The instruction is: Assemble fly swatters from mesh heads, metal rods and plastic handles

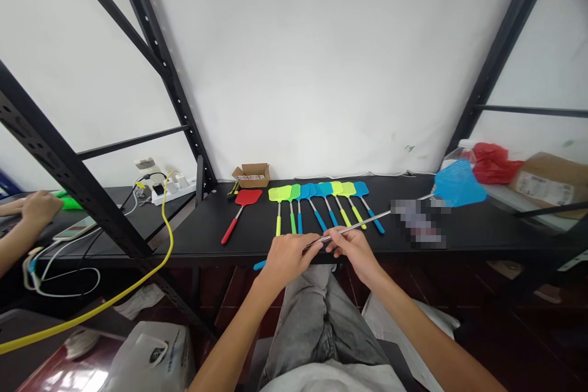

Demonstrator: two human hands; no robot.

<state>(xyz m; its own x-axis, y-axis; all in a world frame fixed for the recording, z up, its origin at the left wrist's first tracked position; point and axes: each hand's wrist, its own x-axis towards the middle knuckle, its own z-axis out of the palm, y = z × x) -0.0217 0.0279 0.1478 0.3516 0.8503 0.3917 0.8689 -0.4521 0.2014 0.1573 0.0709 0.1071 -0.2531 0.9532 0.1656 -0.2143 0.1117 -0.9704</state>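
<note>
A blue fly swatter (460, 184) with a long metal rod lies across both my hands, its head out to the right above the table. My left hand (290, 259) is closed around its lower part; the tip of the blue handle pokes out to the left. The fingers of my right hand (353, 251) pinch the rod just beside it. Behind my hands several fly swatters lie side by side on the black table, among them a yellow one (278, 195), a green one (294, 192) and a blue one (361, 188). A red fly swatter (248, 197) lies apart to their left.
A small open cardboard box (254, 176) stands against the wall. At right are a red plastic bag (495, 162) and a brown package (549, 180). A yellow cable (168, 233) hangs at left, near a power strip (173, 190). Another person's hand (42, 207) is far left.
</note>
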